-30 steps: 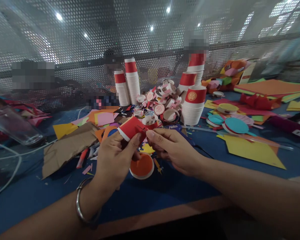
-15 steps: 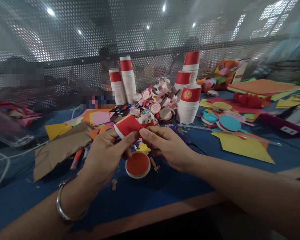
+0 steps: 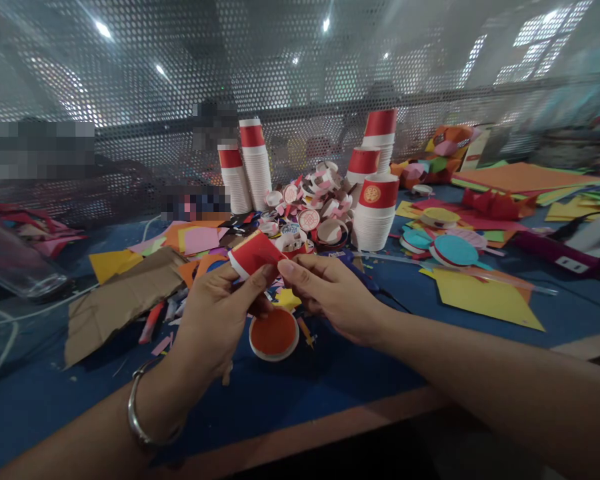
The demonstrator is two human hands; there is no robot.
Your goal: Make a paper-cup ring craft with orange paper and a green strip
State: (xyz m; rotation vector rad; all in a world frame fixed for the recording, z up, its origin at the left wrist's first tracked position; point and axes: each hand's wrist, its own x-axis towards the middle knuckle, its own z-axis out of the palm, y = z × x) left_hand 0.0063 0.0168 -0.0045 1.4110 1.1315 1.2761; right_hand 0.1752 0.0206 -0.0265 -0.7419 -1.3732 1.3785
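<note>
A perforated metal screen (image 3: 300, 73) spans the back, and below it is the blue-topped desk (image 3: 360, 380), absolutely strewn with paper! A torn sheet of cardboard (image 3: 123, 303) lies over on the left, while red-and-white paper cup stacks (image 3: 375, 220) tower on both sides of a heap of cut cup pieces (image 3: 325, 200) (quite the crowd back there).

Now the two hands, the left hand (image 3: 216, 310) and the right hand (image 3: 337, 297), close together above the front of the desk, and look what's between them: a red cup piece (image 3: 254, 255), bright red with a white rim, tilted so that the rim faces left and the narrower end points right. It's up off the desk, above the orange disc, with the left hand's grip on the rim side and the right hand's at the far end.

The left hand is clamped on it, thumb across the front, fingers tucked behind. The right hand has thumb and fingertips pinched together at the right-hand edge; whether anything else is caught in that pinch is too small to tell.

Just below sits the white-rimmed orange disc (image 3: 274, 333), lying flat, and near it a little yellow paper scrap (image 3: 287, 299).
</note>
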